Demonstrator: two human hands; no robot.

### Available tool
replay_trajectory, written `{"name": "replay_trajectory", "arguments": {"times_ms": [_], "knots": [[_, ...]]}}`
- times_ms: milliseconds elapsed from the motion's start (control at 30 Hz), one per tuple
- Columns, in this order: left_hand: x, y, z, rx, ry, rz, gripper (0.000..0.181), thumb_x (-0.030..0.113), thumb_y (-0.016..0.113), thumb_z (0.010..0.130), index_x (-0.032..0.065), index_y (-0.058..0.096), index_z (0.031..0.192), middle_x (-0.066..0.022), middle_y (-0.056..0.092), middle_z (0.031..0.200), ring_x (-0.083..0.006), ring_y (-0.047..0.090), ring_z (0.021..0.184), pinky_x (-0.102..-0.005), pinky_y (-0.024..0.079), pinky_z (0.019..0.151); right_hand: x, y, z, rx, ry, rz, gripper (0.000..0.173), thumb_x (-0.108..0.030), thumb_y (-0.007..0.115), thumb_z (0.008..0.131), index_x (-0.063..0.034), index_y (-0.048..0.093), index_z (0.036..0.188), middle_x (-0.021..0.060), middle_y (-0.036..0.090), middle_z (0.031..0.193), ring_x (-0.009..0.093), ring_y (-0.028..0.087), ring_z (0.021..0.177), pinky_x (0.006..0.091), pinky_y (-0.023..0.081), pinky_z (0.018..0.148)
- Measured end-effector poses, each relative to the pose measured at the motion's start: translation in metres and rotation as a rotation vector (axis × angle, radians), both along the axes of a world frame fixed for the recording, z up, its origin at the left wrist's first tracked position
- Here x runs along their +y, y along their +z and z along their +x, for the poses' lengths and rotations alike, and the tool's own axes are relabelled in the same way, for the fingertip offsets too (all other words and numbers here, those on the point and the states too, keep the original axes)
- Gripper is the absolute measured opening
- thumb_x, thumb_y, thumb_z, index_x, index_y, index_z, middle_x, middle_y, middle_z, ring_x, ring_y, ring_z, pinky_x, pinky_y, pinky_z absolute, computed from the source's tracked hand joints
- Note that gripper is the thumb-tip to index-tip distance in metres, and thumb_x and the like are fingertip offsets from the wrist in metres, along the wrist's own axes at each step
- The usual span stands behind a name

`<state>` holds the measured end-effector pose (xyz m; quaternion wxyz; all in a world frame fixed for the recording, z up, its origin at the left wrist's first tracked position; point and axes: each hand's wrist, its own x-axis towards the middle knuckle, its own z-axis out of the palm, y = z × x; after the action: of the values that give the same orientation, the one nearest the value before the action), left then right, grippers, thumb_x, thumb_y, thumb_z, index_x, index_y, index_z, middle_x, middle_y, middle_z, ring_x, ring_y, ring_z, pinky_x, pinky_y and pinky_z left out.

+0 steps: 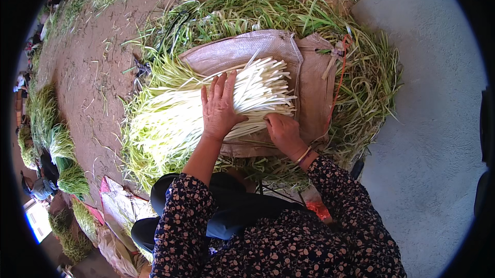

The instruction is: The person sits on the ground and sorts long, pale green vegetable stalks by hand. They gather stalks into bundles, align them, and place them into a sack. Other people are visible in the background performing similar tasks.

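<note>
A thick bundle of pale stalks with yellow-green leaves (259,88) lies across a brown woven sack (315,84), its white cut ends towards the right. My left hand (219,107) rests flat on the stalks with its fingers spread. At the bundle's near right edge, my right hand (283,130) has its fingers curled, thumb and forefinger against the ends of the lower stalks; whether it pinches any is hidden. A bracelet circles the right wrist. An orange-red string (340,80) runs along the sack's right side.
Loose green leaves (363,84) are heaped around the sack. A grey concrete surface (429,123) lies at the right, a brown floor with scattered leaves (89,96) at the left. Further left are more plant bundles (62,142), plastic sacks (120,204) and a person (40,188).
</note>
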<state>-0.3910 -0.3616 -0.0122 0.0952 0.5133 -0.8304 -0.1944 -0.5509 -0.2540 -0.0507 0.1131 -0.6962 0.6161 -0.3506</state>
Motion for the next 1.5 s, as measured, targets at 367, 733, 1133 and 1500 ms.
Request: {"name": "replay_trajectory", "arguments": {"times_ms": [367,733,1133,1500], "knots": [[-0.004,0.001,0.002,-0.028,-0.005,0.023,0.123,0.026,0.088,0.037,0.0174,0.023,0.141,-0.0087,0.037,0.136,-0.0261,0.029,0.130,-0.0473,0.017,0.108,0.058,0.050,-0.045,-0.207,-0.493,0.204,0.015,-0.006,0.061,0.080,-0.0039,0.058,0.094,0.0096,0.058,0.081,0.024,0.059,0.071,0.0327,0.048,0.060],[-0.003,0.002,0.000,-0.036,-0.006,0.030,0.123,0.025,0.087,0.038,0.0179,0.022,0.141,-0.0092,0.036,0.138,-0.0263,0.029,0.130,-0.0477,0.016,0.108,0.011,0.021,-0.006,0.004,-0.119,0.136,0.013,-0.006,0.064,0.073,-0.0058,0.058,0.084,0.0079,0.053,0.076,0.025,0.058,0.070,0.0343,0.048,0.058],[-0.003,-0.001,0.000,-0.023,-0.006,0.021,0.121,0.025,0.087,0.038,0.0187,0.023,0.141,-0.0092,0.036,0.137,-0.0267,0.029,0.130,-0.0479,0.016,0.108,0.005,0.019,-0.017,0.211,0.029,0.095,0.017,-0.004,0.064,0.069,-0.0043,0.055,0.084,0.0086,0.047,0.080,0.027,0.049,0.078,0.0362,0.041,0.071],[-0.002,0.000,0.000,-0.030,0.005,0.034,0.122,0.025,0.088,0.037,0.0186,0.024,0.141,-0.0087,0.036,0.137,-0.0265,0.029,0.130,-0.0479,0.016,0.108,0.005,0.004,-0.023,0.228,0.076,0.027,0.018,-0.006,0.060,0.073,-0.0043,0.055,0.090,0.0085,0.047,0.082,0.025,0.048,0.078,0.0353,0.039,0.072]]}}
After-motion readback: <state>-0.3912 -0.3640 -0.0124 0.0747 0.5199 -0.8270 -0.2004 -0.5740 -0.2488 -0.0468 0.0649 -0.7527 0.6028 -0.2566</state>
